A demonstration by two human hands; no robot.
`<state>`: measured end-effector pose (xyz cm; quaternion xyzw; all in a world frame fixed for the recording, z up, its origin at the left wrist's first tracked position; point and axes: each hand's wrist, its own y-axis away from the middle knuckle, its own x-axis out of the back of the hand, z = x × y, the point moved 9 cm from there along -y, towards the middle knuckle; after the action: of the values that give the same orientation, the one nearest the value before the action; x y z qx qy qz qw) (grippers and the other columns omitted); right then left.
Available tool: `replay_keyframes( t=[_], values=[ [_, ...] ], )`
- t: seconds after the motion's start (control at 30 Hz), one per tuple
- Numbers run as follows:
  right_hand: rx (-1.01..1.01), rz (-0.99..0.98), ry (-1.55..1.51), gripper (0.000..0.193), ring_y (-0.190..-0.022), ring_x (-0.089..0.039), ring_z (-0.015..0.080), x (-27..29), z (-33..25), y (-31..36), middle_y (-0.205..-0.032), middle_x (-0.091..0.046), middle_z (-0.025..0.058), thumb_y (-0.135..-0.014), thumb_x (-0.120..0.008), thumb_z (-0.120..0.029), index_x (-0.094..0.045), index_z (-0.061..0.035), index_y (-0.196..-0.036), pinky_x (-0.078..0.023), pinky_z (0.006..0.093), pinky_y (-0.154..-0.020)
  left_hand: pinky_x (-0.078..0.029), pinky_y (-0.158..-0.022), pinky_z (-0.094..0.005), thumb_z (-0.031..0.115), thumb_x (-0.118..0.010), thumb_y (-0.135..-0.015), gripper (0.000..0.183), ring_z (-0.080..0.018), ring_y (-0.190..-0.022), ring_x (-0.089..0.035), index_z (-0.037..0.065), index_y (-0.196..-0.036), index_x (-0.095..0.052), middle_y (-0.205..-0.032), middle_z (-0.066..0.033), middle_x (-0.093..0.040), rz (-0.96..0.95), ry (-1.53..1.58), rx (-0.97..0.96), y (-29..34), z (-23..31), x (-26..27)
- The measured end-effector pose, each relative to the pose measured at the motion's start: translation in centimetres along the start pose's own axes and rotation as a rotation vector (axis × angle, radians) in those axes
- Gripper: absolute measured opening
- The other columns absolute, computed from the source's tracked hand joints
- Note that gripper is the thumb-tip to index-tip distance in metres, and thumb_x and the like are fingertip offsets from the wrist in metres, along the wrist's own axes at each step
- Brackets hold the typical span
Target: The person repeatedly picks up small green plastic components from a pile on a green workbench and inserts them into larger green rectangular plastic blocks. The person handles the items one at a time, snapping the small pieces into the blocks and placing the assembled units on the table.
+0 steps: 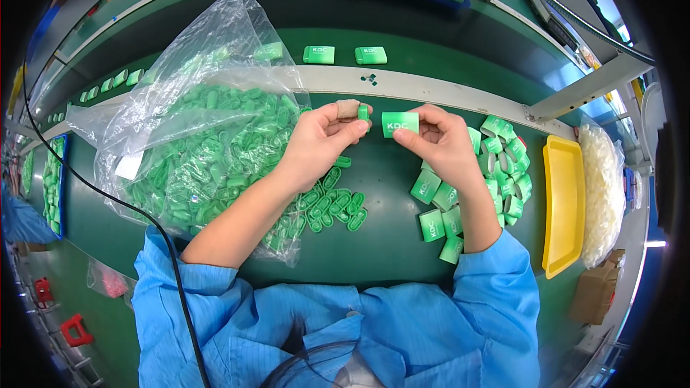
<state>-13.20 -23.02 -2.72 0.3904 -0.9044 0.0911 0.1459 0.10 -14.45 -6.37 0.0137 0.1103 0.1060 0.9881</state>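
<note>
Over the middle of the green table, my left hand pinches a small green oval cap on edge between thumb and fingers; a tan wrap covers one finger. Just right of it, my right hand grips a flat green sleeve with white print, thumb on its face. A narrow gap separates cap and sleeve. Left of my left hand, a clear plastic bag lies over a heap of green caps, with loose caps spilling out beside my forearm. Around my right forearm lies a pile of printed green sleeves.
Beyond a pale ledge with tiny dark bits, a row of green cases stands on a green strip. A blue bin of green parts is at the back. At right are a yellow tray and a bag of whitish pieces. A black cable crosses the left.
</note>
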Motion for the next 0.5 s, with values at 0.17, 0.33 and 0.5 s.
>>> replay_keyframes(
  t=[0.17,0.33,0.5],
  values=[
    [-0.159,-0.088,-0.178,0.017,-0.067,-0.056,0.0034,-2.0,1.1,0.2,-0.080,-0.063,-0.0004,-0.085,-0.068,-0.012,-0.062,-0.0011,-0.096,-0.042,0.0179,-0.054,-0.051,-0.084,-0.0256,0.008,-0.057,-0.091,0.030,-0.0113,-0.094,-0.061,-0.001,-0.119,-0.057,-0.106,-0.0058,-0.064,0.026,0.040,-0.005,0.6,-0.1,-0.7],
    [-0.157,-0.117,-0.409,0.019,-0.071,-0.060,0.0076,-2.7,1.5,0.4,-0.085,-0.066,0.0045,-0.085,-0.067,-0.009,-0.061,0.0015,-0.100,-0.047,0.0199,-0.058,-0.051,-0.083,-0.0250,0.008,-0.058,-0.091,0.033,-0.0109,-0.094,-0.061,-0.002,-0.122,-0.056,-0.107,-0.0069,-0.065,0.025,-0.108,-0.029,1.2,0.6,-1.0],
    [-0.102,-0.046,-0.435,0.022,-0.079,-0.063,0.0115,-2.7,1.1,0.6,-0.090,-0.066,0.0089,-0.084,-0.065,-0.001,-0.060,0.0055,-0.104,-0.053,0.0235,-0.068,-0.052,-0.080,-0.0241,0.008,-0.060,-0.089,0.033,-0.0104,-0.089,-0.063,-0.004,-0.120,-0.057,-0.102,-0.0068,-0.067,0.086,-0.267,-0.144,1.7,2.0,-0.8]
  ],
)
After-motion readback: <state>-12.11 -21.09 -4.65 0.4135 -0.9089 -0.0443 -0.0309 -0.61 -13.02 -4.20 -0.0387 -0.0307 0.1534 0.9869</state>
